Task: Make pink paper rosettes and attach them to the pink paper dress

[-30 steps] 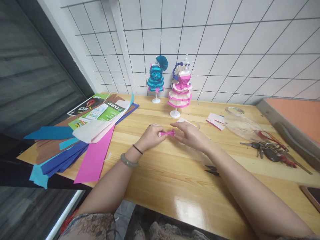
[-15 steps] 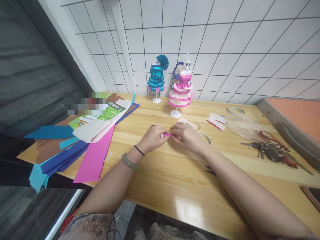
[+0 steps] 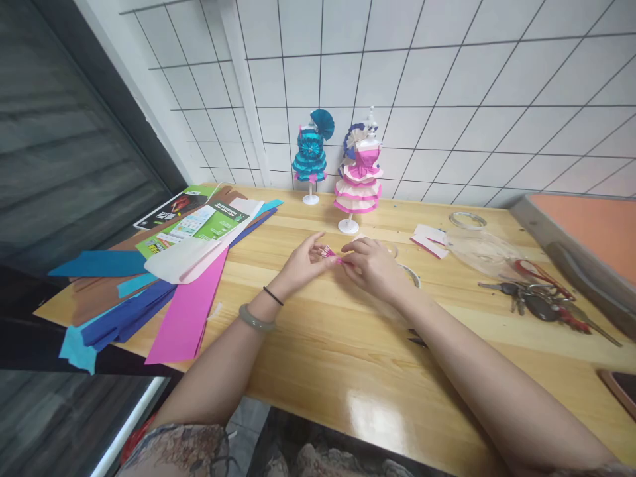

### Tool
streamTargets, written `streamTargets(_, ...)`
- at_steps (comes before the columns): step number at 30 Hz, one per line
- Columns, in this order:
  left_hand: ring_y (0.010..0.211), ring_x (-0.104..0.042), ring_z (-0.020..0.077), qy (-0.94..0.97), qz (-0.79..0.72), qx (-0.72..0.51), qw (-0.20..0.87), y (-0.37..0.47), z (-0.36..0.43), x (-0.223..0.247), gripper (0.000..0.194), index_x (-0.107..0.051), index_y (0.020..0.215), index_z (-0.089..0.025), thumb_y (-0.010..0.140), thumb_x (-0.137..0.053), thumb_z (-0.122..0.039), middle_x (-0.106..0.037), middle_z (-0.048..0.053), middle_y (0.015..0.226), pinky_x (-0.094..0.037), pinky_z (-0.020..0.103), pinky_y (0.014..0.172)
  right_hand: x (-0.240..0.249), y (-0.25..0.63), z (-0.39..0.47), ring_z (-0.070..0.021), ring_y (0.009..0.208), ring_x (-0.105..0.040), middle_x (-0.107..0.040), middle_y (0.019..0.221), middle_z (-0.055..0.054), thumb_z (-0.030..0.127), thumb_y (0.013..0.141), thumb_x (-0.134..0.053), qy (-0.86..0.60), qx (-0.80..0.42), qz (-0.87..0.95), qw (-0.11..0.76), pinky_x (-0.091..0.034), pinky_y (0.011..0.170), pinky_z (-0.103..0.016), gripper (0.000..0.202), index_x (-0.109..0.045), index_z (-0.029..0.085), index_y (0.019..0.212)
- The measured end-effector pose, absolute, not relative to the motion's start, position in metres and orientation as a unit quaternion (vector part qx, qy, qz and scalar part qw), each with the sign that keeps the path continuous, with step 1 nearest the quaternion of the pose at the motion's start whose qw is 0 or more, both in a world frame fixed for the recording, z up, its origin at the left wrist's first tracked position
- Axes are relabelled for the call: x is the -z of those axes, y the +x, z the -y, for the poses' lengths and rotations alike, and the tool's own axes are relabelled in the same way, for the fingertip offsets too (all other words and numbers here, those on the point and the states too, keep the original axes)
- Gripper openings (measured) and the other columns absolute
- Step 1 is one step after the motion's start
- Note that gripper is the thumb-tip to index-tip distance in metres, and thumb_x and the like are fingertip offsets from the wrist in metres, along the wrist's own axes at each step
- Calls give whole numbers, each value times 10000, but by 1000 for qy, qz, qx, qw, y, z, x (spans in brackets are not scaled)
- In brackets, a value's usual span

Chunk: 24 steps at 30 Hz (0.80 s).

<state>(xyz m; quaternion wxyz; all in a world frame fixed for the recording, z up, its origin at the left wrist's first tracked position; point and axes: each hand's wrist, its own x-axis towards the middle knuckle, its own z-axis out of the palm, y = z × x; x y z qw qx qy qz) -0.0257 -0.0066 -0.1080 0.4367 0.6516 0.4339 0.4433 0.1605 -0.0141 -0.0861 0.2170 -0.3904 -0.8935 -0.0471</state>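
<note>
Right grip (image 3: 371,268): narrow pinch on pink pleated paper (image 3: 328,252)

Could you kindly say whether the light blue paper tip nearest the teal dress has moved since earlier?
Yes: the light blue paper tip has shifted right in view, toward the white base under the teal dress.
</note>
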Motion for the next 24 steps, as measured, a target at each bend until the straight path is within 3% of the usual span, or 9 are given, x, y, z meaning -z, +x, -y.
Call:
streamTargets(6,673,-572,114,560,-414,-473,539,-25,0,111,509,-466,1157,-119,722,-637,-321,-602,6,687,-442,271,707,90,161,13,-242,924,-528,-656,984,-79,233,855,-457,-404,88,880,234,-366,745,-371,222,-675,192,841)
streamTargets(15,791,-608,153,545,-375,-463,590,-20,6,113,548,-489,1152,-155,658,-703,-261,-650,63,862,-464,301,746,95,160,10,-224,844,-562,-680,908,-86,221,844,-462,-436,79,850,285,-373,708,-356,233,-692,189,826)
streamTargets(19,839,-613,177,509,-399,-477,595,-25,1,114,456,-542,1059,-135,673,-688,-329,-637,107,987,-483,325,739,94,160,11,-222,871,-548,-671,927,-75,233,865,-444,-422,80,862,270,-367,721,-356,249,-690,201,848)
streamTargets(24,758,-620,158,480,-403,-496,601,-29,-1,115,412,-569,986,-116,659,-699,-330,-650,89,897,-497,325,713,93,158,14,-226,904,-531,-664,953,-68,247,880,-434,-412,76,873,250,-365,734,-358,252,-682,209,862)
